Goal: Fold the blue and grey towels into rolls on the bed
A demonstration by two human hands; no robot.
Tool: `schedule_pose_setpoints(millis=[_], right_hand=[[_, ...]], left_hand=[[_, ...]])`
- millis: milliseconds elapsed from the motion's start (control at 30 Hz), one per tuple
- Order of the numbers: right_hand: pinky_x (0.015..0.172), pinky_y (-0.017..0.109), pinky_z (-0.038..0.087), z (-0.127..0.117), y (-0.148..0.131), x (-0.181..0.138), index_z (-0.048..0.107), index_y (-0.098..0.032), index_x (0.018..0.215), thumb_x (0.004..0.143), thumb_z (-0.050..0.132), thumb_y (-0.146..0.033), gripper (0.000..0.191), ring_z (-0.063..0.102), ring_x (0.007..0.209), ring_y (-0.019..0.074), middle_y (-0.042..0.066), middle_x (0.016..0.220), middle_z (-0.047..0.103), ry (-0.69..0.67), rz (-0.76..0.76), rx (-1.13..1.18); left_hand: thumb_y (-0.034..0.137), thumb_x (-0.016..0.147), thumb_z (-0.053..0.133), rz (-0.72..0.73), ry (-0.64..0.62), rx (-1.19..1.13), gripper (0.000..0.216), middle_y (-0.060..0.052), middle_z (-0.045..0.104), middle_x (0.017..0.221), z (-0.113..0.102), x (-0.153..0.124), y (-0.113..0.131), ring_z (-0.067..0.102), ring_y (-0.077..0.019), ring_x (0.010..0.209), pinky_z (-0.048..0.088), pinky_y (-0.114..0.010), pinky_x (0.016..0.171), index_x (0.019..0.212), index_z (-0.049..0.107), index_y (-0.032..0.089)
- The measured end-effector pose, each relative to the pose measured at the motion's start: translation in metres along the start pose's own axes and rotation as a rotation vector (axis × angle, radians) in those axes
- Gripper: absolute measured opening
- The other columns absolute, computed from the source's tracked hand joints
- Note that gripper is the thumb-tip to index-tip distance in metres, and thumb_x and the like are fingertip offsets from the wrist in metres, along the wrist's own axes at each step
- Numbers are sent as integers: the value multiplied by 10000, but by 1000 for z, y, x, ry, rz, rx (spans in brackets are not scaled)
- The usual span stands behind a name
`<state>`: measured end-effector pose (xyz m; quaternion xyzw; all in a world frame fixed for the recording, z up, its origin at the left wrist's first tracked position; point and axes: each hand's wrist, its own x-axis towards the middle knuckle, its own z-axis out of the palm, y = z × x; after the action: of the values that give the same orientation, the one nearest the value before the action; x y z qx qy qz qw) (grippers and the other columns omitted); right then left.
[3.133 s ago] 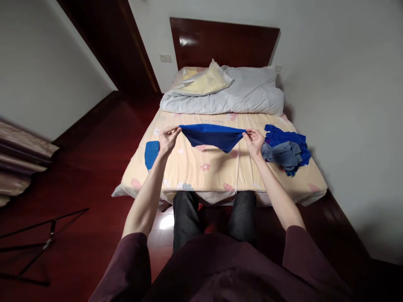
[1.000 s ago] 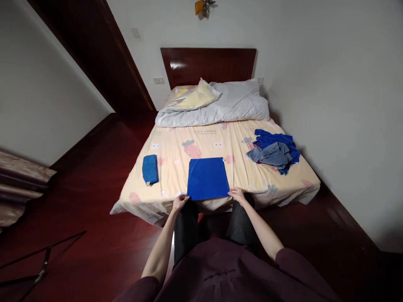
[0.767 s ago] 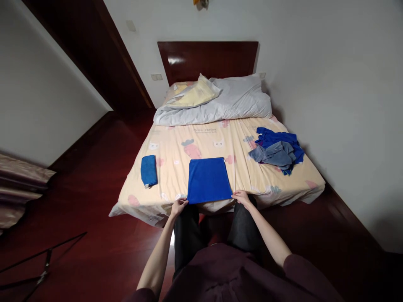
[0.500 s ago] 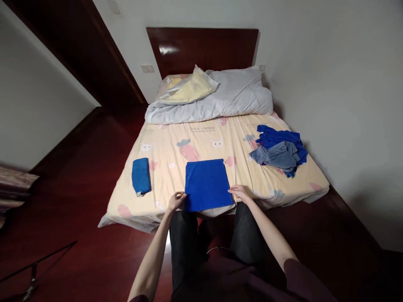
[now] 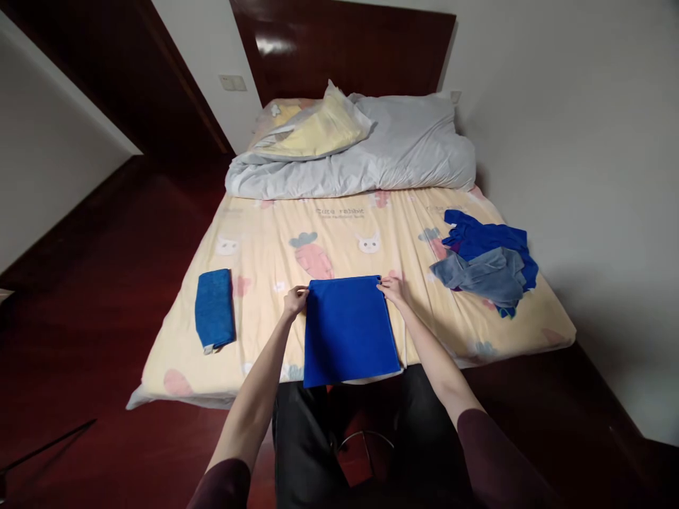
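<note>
A bright blue cloth [image 5: 347, 329] lies flat as a rectangle on the near edge of the bed [image 5: 276, 254], its near end hanging slightly over. My left hand [image 5: 295, 300] pinches its far left corner. My right hand [image 5: 391, 288] pinches its far right corner. Both arms reach forward over the cloth's sides.
A folded blue cloth [image 5: 213, 309] lies at the left of the bed. A loose heap of blue and grey cloths [image 5: 488, 258] sits at the right. A grey duvet [image 5: 382, 155] and yellow pillow [image 5: 312, 131] lie by the dark headboard [image 5: 344, 46]. Dark wooden floor surrounds the bed.
The cloth, first held stretched in the air, was laid flat. My hands have moved from its near corners to its far corners, and the view has come closer to the bed.
</note>
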<state>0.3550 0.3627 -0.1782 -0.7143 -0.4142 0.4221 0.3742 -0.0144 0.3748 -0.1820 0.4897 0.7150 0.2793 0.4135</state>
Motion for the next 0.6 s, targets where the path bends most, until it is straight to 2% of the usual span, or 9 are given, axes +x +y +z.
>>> schedule_pose_setpoints(millis=[233, 400, 600], right_hand=[[394, 177, 482, 11, -4, 30, 772, -131, 887, 841, 771, -186, 72, 637, 493, 108, 92, 910, 822, 7, -45, -106], [448, 196, 519, 5, -3, 40, 768, -139, 788, 841, 747, -172, 66, 643, 473, 120, 62, 788, 799, -8, -81, -160], [476, 201, 530, 4, -3, 45, 765, -145, 822, 866, 719, -217, 96, 674, 519, 140, 51, 770, 789, 14, -113, -207]], left_hand=[[240, 874, 670, 127, 37, 166, 202, -100, 816, 1064, 7, 28, 16, 767, -260, 1034, 560, -364, 1018, 1028, 788, 186], [208, 878, 645, 182, 55, 257, 170, -102, 810, 1086, 9, 35, 21, 753, -269, 1050, 539, -368, 1036, 958, 792, 182], [192, 921, 601, 203, 120, 322, 203, -121, 802, 1108, 14, 44, 26, 738, -266, 1083, 524, -354, 1031, 1014, 779, 161]])
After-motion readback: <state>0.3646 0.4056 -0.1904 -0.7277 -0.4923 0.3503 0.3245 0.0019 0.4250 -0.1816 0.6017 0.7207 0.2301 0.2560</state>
